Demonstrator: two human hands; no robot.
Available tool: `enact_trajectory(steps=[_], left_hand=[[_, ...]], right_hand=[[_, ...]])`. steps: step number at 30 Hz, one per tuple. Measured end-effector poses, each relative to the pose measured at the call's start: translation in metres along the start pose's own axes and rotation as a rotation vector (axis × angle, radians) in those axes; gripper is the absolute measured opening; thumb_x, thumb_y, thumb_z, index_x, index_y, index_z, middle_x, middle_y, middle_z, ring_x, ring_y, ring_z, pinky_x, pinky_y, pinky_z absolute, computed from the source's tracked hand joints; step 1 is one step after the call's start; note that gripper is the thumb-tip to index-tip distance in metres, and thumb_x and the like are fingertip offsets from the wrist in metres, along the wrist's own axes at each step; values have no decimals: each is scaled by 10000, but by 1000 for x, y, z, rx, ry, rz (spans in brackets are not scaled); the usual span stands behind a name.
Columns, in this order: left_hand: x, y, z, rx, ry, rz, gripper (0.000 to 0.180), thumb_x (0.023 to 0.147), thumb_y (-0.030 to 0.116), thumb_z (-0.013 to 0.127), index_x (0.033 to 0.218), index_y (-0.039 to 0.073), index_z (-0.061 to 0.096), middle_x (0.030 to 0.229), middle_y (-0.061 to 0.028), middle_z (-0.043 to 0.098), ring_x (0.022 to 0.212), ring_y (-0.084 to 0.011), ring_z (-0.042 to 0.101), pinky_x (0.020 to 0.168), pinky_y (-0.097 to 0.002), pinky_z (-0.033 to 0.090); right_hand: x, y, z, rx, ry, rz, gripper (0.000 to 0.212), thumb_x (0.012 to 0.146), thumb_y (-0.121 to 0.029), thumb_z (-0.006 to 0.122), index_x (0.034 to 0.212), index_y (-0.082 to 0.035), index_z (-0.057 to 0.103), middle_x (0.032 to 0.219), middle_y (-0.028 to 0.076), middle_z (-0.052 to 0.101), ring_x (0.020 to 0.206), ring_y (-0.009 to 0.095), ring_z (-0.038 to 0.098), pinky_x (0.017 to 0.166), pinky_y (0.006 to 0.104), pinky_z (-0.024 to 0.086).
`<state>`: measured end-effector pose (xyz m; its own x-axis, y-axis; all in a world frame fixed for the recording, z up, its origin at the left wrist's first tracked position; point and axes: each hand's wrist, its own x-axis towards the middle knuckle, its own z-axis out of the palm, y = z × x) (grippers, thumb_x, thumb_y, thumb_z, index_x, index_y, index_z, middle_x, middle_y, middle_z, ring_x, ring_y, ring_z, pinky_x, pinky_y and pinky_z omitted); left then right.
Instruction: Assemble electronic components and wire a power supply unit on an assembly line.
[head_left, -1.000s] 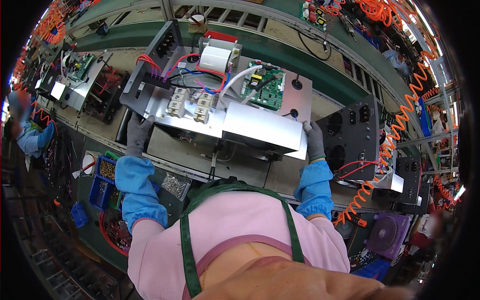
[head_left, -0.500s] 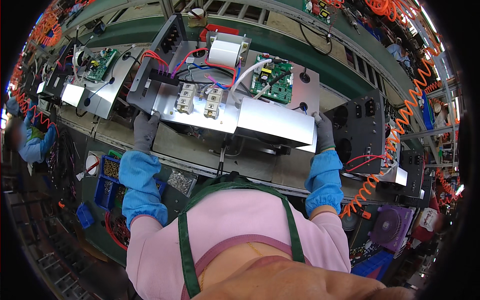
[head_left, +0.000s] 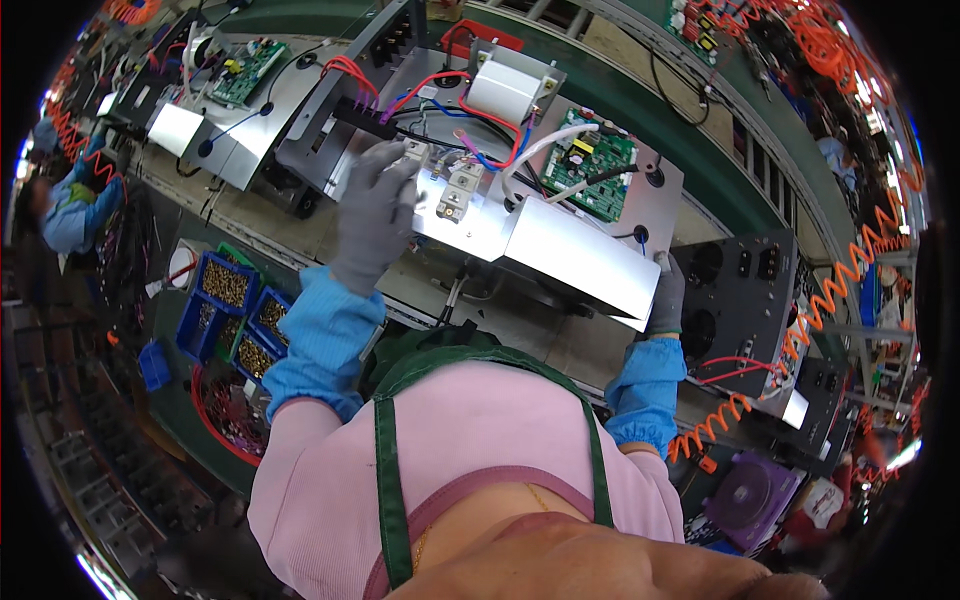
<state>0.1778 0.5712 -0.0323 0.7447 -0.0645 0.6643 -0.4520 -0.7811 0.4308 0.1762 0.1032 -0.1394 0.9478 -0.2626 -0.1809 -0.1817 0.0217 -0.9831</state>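
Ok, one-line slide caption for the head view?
Gloved left hand rests on the metal chassis beside its wired modules; right hand holds the chassis's near corner.

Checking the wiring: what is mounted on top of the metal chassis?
On the metal chassis: a green circuit board, white transformer, red and blue wires. The left hand covers part.

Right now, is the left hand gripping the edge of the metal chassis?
No, the left hand lies flat on top of the metal chassis, by the white components.
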Motion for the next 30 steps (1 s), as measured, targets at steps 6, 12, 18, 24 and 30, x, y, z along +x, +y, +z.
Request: enact_trajectory(steps=[6,12,18,24,30], left_hand=[[3,-10,36,213,-75,-17,270,758,115,624,1023,63,635,1214,-149,510,1156,-329,452,970,-444,395],[3,-35,50,198,-153,-117,335,736,231,656,1037,89,634,1161,-116,524,1060,-331,476,884,-428,423],[-7,-45,50,60,-225,-85,482,733,326,671,1146,94,580,1242,-119,470,1091,-353,453,929,-441,412],[-10,-44,48,-9,-196,-113,496,752,339,654,1184,113,564,1222,-119,482,1070,-339,471,895,-434,439],[-6,-43,49,-33,-126,-59,448,769,303,634,1171,116,566,1193,-123,504,1050,-337,493,862,-435,461]], right_hand=[[-5,-3,3,30,-43,31,353,933,-243,526,1130,46,571,988,92,623,853,147,585,767,289,472],[-6,-27,3,-275,128,-100,302,936,-231,528,1070,34,582,907,78,622,763,146,593,670,278,485],[-43,-179,64,-241,324,-468,288,863,-103,579,1130,3,593,968,76,598,874,132,562,786,259,456],[-57,-253,217,-832,-690,-1050,331,792,-83,589,1119,-32,578,964,140,603,852,254,605,764,327,490],[3,-194,307,-1069,-1079,-677,539,777,-265,644,1244,-40,497,1066,165,602,1010,331,585,874,389,466]])
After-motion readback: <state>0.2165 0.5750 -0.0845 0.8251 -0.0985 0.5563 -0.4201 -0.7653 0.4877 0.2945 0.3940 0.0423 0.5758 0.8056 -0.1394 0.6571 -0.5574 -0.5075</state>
